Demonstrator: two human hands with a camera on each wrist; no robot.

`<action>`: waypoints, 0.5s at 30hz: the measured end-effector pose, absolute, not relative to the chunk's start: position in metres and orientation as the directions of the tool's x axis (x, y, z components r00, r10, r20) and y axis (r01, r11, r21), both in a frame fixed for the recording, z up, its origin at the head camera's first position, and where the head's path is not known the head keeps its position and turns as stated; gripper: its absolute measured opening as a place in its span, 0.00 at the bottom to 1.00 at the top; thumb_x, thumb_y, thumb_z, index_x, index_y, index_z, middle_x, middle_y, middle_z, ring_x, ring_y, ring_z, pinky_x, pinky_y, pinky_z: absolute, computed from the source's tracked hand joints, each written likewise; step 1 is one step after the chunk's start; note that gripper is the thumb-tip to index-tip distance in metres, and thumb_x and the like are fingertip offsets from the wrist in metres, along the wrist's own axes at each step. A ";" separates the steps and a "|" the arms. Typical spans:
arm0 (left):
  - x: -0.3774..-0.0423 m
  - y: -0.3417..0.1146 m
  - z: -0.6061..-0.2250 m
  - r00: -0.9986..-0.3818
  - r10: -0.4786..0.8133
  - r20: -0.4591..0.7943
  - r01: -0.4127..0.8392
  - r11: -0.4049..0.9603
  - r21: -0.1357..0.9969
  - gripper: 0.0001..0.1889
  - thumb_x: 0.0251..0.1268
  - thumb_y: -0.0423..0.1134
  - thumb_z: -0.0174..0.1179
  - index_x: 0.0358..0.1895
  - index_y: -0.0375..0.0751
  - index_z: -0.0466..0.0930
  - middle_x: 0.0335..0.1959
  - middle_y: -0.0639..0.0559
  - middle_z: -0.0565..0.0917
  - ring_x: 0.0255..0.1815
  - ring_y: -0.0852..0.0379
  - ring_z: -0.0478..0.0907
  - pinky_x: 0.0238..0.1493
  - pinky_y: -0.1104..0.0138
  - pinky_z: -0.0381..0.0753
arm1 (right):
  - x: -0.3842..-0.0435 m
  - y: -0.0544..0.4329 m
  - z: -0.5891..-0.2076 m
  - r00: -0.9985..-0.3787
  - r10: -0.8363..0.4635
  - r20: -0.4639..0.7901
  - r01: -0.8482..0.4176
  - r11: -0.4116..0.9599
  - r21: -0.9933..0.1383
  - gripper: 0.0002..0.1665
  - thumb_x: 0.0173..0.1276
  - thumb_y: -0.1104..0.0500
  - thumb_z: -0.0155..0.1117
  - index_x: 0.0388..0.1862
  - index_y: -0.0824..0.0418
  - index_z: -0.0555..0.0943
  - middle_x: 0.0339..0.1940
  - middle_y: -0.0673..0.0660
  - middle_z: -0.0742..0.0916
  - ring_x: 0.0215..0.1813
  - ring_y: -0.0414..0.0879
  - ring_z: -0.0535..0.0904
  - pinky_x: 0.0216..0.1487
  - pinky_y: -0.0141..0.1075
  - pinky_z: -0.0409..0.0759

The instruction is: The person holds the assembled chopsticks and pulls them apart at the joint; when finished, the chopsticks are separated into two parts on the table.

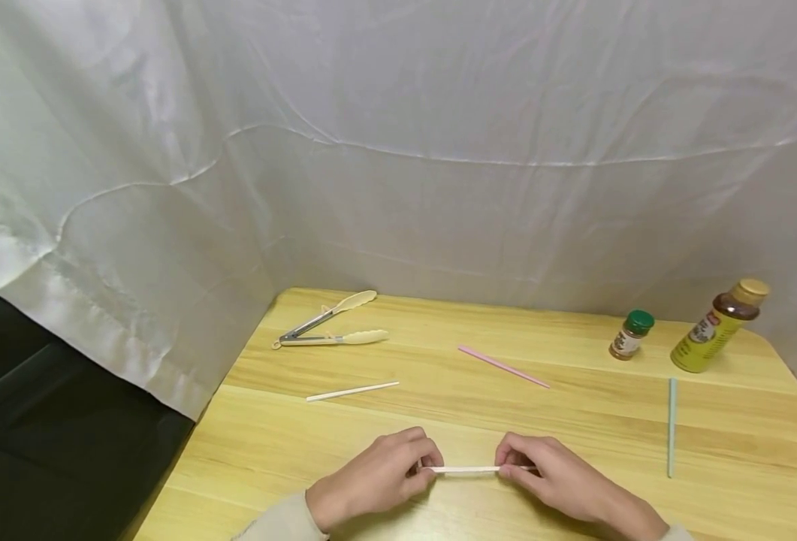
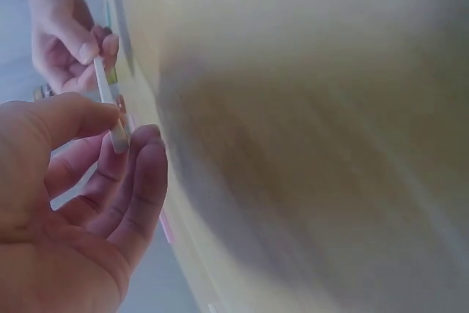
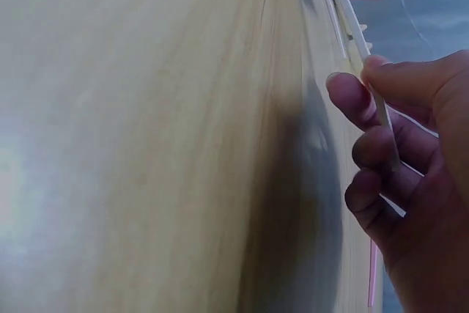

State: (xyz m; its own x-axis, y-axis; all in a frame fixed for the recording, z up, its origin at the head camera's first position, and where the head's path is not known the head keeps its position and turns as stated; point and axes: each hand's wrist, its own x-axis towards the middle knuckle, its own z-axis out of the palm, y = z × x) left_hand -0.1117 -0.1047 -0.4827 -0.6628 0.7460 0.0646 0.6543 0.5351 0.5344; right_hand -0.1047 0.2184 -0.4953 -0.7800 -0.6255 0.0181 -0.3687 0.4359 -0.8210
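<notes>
Between the two hands a white chopstick (image 1: 467, 469) is held level above the near part of the table. The left hand (image 1: 386, 467) pinches its left end between thumb and fingers, and the left wrist view shows the chopstick's blunt tip (image 2: 119, 141) just past the thumb. Farther along, the right hand (image 1: 555, 475) grips the other end; in the right wrist view that end passes under the thumb (image 3: 399, 78) and across the curled fingers. Beyond the left hand lies a second white chopstick (image 1: 353, 391). A pink chopstick (image 1: 504, 367) lies beyond the held one.
Tongs (image 1: 324, 330) lie spread at the back left of the wooden table (image 1: 249, 451). At the back right stand a green-capped spice jar (image 1: 626, 342) and a gold-capped bottle (image 1: 709, 334). A pale green chopstick (image 1: 671, 428) lies at right. Grey curtains (image 1: 472, 210) hang behind.
</notes>
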 end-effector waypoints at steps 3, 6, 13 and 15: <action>-0.114 -0.102 -0.480 -0.662 0.746 0.072 0.655 0.530 0.540 0.06 0.81 0.36 0.65 0.54 0.46 0.87 0.46 0.61 0.83 0.42 0.77 0.75 0.44 0.83 0.78 | -0.101 0.220 -0.494 -0.799 -0.601 0.022 -0.353 0.439 -0.826 0.06 0.86 0.52 0.63 0.51 0.51 0.85 0.38 0.42 0.88 0.37 0.29 0.79 0.37 0.30 0.81; -0.115 -0.098 -0.479 -0.656 0.750 0.084 0.657 0.513 0.552 0.08 0.79 0.34 0.66 0.55 0.46 0.85 0.47 0.59 0.83 0.43 0.76 0.76 0.45 0.83 0.79 | -0.097 0.220 -0.492 -0.827 -0.561 0.032 -0.342 0.457 -0.821 0.08 0.85 0.50 0.64 0.51 0.51 0.86 0.38 0.41 0.89 0.38 0.30 0.81 0.39 0.30 0.84; -0.119 -0.084 -0.475 -0.660 0.738 0.144 0.663 0.480 0.575 0.07 0.80 0.39 0.67 0.55 0.49 0.83 0.46 0.61 0.83 0.42 0.73 0.75 0.44 0.81 0.78 | -0.089 0.221 -0.488 -0.867 -0.483 0.120 -0.386 0.500 -0.775 0.04 0.83 0.53 0.66 0.47 0.49 0.87 0.38 0.40 0.90 0.38 0.28 0.80 0.39 0.30 0.85; -0.120 -0.078 -0.475 -0.662 0.729 0.176 0.667 0.465 0.582 0.07 0.81 0.43 0.66 0.54 0.50 0.83 0.45 0.62 0.83 0.40 0.72 0.74 0.42 0.81 0.77 | -0.086 0.220 -0.487 -0.874 -0.461 0.156 -0.406 0.516 -0.754 0.03 0.83 0.54 0.67 0.46 0.49 0.87 0.39 0.41 0.90 0.38 0.28 0.80 0.39 0.30 0.85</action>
